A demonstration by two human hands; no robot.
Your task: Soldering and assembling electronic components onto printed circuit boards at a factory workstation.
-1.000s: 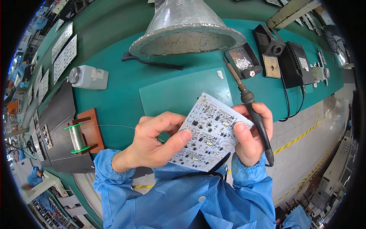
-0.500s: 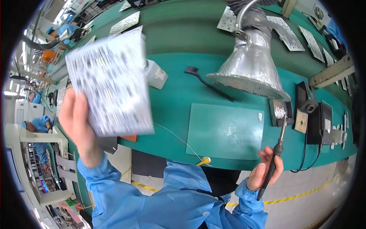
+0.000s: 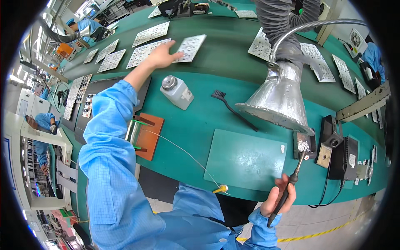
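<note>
My left hand (image 3: 161, 56) reaches far forward over the dark green belt, thumb and fingers spread. One digit overlaps the near left edge of a white circuit board (image 3: 191, 47); the others stand off it. In my right hand (image 3: 280, 196) is a soldering iron (image 3: 288, 192), held like a pen near the bench's front edge. Its metal tip points into a small dark tray (image 3: 303, 143) under the foil-wrapped fume hood (image 3: 277, 91). Left of the iron lies a translucent green mat (image 3: 246, 158) on the bench.
A solder spool (image 3: 133, 133) sits on an orange-brown stand (image 3: 151, 137), its wire trailing to a yellow piece (image 3: 221, 188). A metal-capped bottle (image 3: 177, 92) and black brush (image 3: 233, 110) lie beyond. Several boards rest on the belt (image 3: 225, 50). A black soldering station (image 3: 348, 156) stands right.
My left arm has swung forward; the board, gripped close to me before, is now over the belt with the fingers spread beside it. My right hand keeps the soldering iron.
</note>
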